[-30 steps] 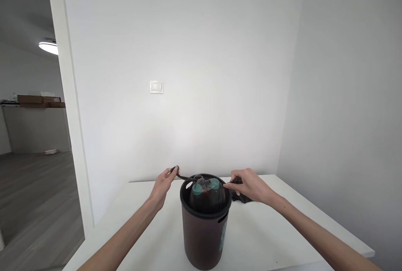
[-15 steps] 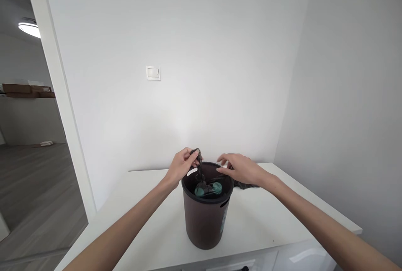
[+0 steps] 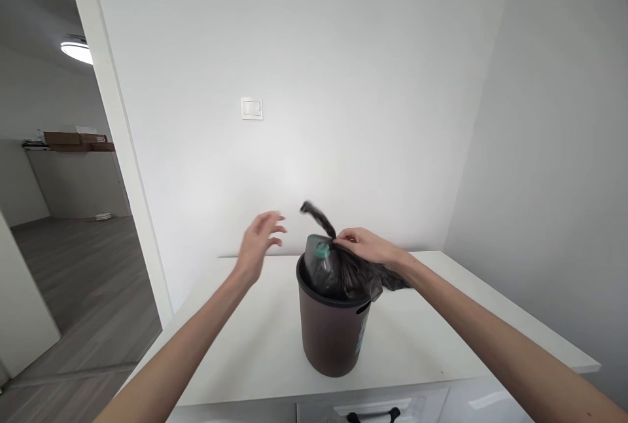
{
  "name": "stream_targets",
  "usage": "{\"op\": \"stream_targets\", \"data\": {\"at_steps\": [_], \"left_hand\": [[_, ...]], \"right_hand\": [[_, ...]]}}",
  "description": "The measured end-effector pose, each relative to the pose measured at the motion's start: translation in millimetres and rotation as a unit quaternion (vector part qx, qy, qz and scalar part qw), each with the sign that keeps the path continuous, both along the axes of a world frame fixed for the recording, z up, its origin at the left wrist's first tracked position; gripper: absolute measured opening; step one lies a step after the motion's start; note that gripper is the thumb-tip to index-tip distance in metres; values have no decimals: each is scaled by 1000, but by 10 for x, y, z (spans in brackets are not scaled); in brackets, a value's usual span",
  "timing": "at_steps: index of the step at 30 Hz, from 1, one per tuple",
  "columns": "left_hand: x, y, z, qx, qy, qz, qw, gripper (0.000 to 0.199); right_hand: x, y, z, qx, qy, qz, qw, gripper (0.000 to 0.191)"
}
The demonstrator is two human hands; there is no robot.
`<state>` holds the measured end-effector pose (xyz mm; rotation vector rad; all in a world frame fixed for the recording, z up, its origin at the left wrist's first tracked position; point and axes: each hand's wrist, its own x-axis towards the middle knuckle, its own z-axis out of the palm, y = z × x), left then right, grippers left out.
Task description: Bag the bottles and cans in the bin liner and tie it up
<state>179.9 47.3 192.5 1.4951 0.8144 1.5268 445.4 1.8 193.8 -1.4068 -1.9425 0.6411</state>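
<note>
A dark brown trash can stands upright on a white cabinet top. Bunched up out of its mouth is a thin black trash bag, with a green-capped bottle showing through the plastic. My right hand pinches the gathered neck of the bag just above the rim, and a twisted end sticks up to the left of the fingers. Left of the can, my left hand hovers in the air with fingers apart, holding nothing.
More black plastic lies on the cabinet top behind and right of the can. Below the front edge is a drawer with a black handle. A light switch is on the wall behind; a doorway opens at left.
My left hand has let go of the bag and moved left. My right hand, empty before, now grips the bag's neck. The bag and bottle have risen above the rim.
</note>
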Motion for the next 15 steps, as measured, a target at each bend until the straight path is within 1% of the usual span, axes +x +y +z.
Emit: {"op": "stream_targets", "data": {"at_steps": [2, 3, 4, 6, 8, 9, 11, 13, 15], "left_hand": [[-272, 76, -104, -11, -38, 66, 997, 38], [-411, 104, -203, -24, -29, 93, 995, 37], [-550, 123, -335, -43, 2, 107, 993, 37], [-824, 137, -682, -92, 103, 115, 984, 42], [-1086, 128, -1082, -133, 220, 97, 962, 50], [-1209, 117, -1279, -149, 265, 95, 948, 53], [-1423, 87, -1632, -172, 322, 108, 925, 58], [-1581, 48, -1913, -186, 367, 120, 904, 60], [-1667, 12, -2121, -177, 407, 133, 886, 58]], "right_hand": [[68, -47, 101, -13, 96, -32, 995, 32], [118, -62, 145, -10, 146, -47, 988, 32], [182, -72, 182, 0, 195, -63, 979, 32], [353, -83, 229, 35, 280, -98, 955, 29], [580, -96, 246, 78, 337, -120, 931, 28], [709, -109, 245, 99, 357, -123, 921, 27], [981, -159, 223, 136, 387, -119, 904, 26], [1239, -239, 168, 161, 403, -121, 893, 26], [1443, -338, 69, 170, 399, -137, 891, 27]]}}
